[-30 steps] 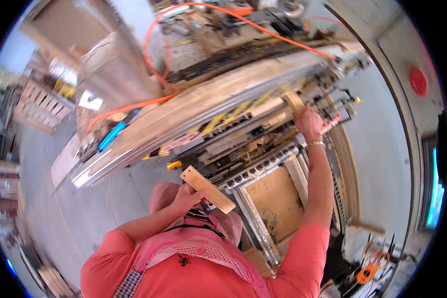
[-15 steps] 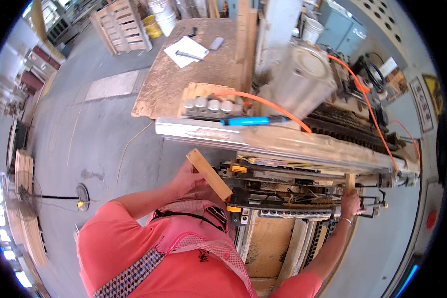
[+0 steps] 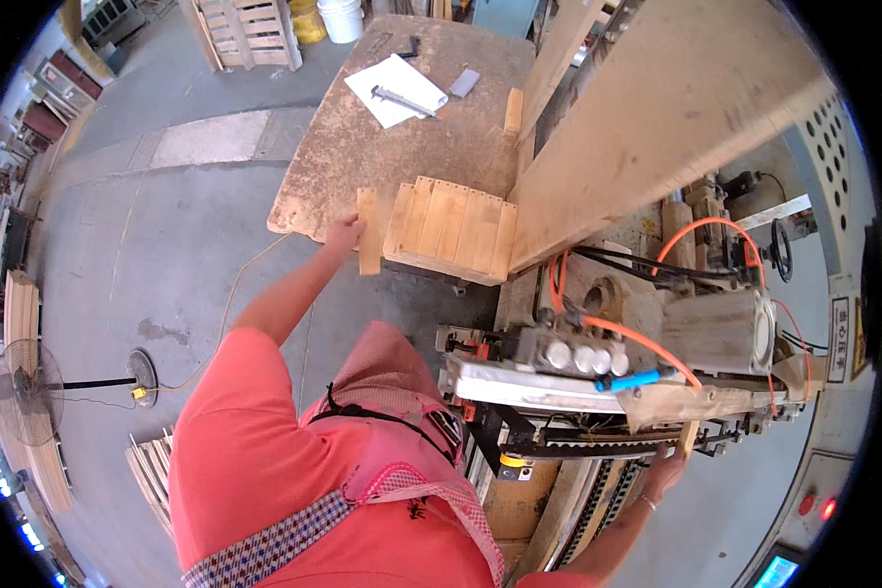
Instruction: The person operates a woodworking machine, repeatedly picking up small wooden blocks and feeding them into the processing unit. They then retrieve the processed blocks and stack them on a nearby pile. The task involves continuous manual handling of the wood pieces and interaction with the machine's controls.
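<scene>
My left hand (image 3: 343, 235) has swung the wood slat (image 3: 367, 231) out from my chest — it's gripped against the slat stack (image 3: 451, 230) now. Right hand (image 3: 664, 468) stays at the machine (image 3: 598, 372), grip unclear. Worn table (image 3: 402, 127), concrete floor (image 3: 127, 245).

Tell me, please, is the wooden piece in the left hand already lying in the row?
Not quite: the left hand grips the wooden piece beside the row of slats.
</scene>
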The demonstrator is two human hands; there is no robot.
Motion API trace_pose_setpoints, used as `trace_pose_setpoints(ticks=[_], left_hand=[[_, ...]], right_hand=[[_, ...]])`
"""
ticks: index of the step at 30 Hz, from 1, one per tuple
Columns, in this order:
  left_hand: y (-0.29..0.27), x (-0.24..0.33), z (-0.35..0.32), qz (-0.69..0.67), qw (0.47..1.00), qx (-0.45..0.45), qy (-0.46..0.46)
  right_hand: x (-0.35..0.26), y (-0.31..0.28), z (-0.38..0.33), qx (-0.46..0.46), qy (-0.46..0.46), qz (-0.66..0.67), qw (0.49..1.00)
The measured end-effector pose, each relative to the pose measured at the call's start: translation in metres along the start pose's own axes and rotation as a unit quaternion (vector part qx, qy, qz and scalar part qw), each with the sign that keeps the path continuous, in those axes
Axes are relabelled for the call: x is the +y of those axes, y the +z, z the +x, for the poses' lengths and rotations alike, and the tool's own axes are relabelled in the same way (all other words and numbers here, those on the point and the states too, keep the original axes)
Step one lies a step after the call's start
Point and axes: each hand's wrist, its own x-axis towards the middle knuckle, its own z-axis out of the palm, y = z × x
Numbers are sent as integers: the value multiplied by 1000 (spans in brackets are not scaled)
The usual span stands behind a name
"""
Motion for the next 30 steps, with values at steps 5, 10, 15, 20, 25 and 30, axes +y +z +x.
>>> trace_pose_setpoints(ticks=[5, 10, 15, 20, 25, 30], left_hand=[[57, 8, 63, 107, 993, 38, -36], [68, -5, 89, 177, 983, 34, -26], [71, -6, 90, 142, 990, 12, -16], [78, -13, 99, 222, 974, 49, -22], [82, -36, 125, 234, 971, -51, -25], [61, -70, 176, 338, 939, 51, 23]], right_hand=[[12, -14, -90, -61, -17, 51, 997], [-7, -42, -152, -167, 75, 46, 982], [13, -37, -214, -97, 54, 77, 991], [11, -42, -246, -116, 83, 86, 986], [5, -57, -274, -190, 129, 58, 972], [7, -66, -253, -184, 141, 13, 973]])
